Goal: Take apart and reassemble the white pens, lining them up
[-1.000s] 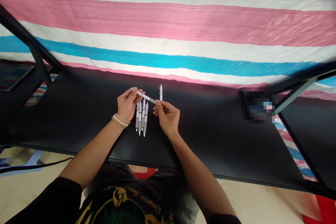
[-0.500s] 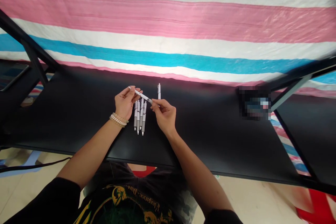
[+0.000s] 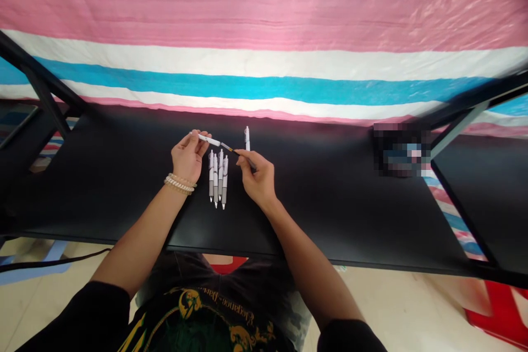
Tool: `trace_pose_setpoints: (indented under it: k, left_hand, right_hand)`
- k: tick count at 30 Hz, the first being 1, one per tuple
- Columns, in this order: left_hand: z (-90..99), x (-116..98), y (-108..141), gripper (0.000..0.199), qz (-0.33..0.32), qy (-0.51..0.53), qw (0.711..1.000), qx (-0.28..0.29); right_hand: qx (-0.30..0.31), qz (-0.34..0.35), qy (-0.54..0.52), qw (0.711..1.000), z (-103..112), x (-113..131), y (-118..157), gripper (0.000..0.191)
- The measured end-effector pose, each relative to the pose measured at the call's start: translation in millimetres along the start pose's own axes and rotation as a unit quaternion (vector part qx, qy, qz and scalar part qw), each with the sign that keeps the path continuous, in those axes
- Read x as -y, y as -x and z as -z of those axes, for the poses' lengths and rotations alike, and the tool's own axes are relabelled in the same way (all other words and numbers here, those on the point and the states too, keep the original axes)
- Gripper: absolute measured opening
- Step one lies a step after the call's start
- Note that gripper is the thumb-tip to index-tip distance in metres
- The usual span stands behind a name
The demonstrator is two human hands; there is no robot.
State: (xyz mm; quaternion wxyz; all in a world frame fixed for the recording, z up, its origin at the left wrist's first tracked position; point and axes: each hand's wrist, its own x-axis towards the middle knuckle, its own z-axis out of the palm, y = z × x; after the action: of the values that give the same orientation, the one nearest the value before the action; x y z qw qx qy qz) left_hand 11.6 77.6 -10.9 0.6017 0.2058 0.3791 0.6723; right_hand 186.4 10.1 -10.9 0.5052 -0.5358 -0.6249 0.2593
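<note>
My left hand (image 3: 187, 157) pinches a white pen barrel (image 3: 209, 140), tilted down to the right above the table. A thin pen refill (image 3: 229, 148) sticks out from between the fingers of my right hand (image 3: 258, 176), its tip close to the barrel's open end. A dark end piece shows past those fingers; whether it is the pen's grip I cannot tell. Below and between my hands lie several white pens with grey grips (image 3: 218, 179), side by side, metal tips toward me. Another white pen (image 3: 247, 137) lies beyond my right hand, its lower part hidden behind the fingers.
The black table (image 3: 325, 198) runs across the view, its front edge near my body. Black metal frames (image 3: 53, 85) rise at both sides. A striped plastic sheet (image 3: 264, 19) hangs behind. A blurred dark object (image 3: 400, 151) sits at the back right. A red stool (image 3: 495, 313) stands lower right.
The pen has come apart: the barrel has moved left with my left hand, away from the piece in my right hand. The refill now shows between them. The pens on the table stay put.
</note>
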Motion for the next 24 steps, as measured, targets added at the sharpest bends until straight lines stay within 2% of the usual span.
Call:
trace_pose_setpoints:
  k: [2, 5, 9, 13, 15, 17, 21, 24]
  left_hand:
    - [-0.3, -8, -4, 0.009, 0.027, 0.046, 0.998, -0.036]
    - [-4.5, -15, -3, 0.018, 0.095, 0.098, 0.989, -0.056]
    - [-12.5, -13, 6, 0.022, 0.169, 0.115, 0.979, -0.024]
    - [-14.0, -7, 13, 0.019, 0.191, 0.099, 0.976, 0.013]
    - [-12.0, -5, 13, 0.013, 0.170, 0.079, 0.982, 0.025]
    - [-9.2, -2, 11, 0.011, 0.117, 0.049, 0.992, 0.028]
    - [-5.5, 4, 10, 0.024, -0.006, -0.040, 0.998, 0.047]
    - [-6.7, 12, 16, 0.034, -0.020, -0.093, 0.992, 0.078]
  right_hand:
    - [-0.033, 0.014, -0.029, 0.999, 5, 1, -1, 0.024]
    - [-0.052, 0.050, -0.060, 0.996, 7, 5, -1, 0.022]
    - [-0.028, 0.087, -0.049, 0.995, 1, 11, 5, 0.021]
    - [-0.027, 0.114, -0.031, 0.993, -2, 12, 7, 0.022]
    - [-0.025, 0.126, -0.009, 0.992, -1, 10, 7, 0.023]
    - [-0.029, 0.136, 0.025, 0.990, -1, 7, 6, 0.025]
    - [-0.030, 0.131, 0.101, 0.986, -2, 3, 8, 0.025]
    - [-0.028, 0.098, 0.131, 0.986, -5, 3, 12, 0.027]
